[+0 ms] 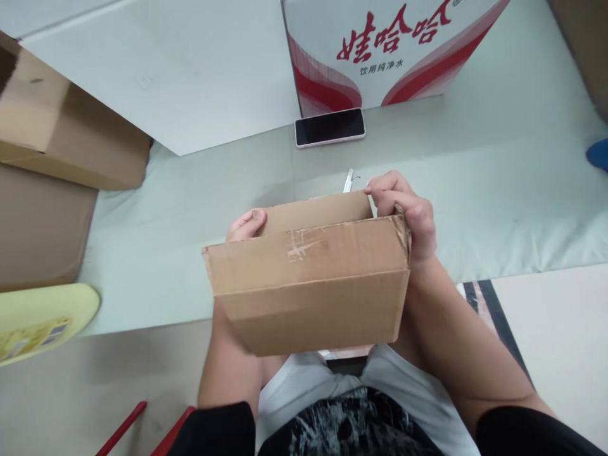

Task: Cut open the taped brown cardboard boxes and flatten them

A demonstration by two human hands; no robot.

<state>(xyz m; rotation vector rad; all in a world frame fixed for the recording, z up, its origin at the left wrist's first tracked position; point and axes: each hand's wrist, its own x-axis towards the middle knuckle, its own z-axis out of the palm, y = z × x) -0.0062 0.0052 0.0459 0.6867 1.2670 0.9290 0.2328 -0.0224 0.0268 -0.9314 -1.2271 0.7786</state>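
Observation:
A brown cardboard box (313,304) is held up in front of my lap, tilted, with a strip of clear tape on its near upper panel. One flap (318,212) stands raised at its far side. My left hand (247,226) grips the box at the far left, thumb on the flap and its other fingers mostly hidden. At the far right corner, my right hand (406,212) is closed on the box, its fingers bent at the flap's end. The box's right corner looks creased and worn. What is inside cannot be seen.
A phone (330,128) lies on the pale green cloth (513,190) before a white and red carton (380,76). Behind my hands is a small white stick-like item (348,180). Brown cartons (71,126) and a yellow container (47,320) stand at left. A blue object (597,154) shows at right.

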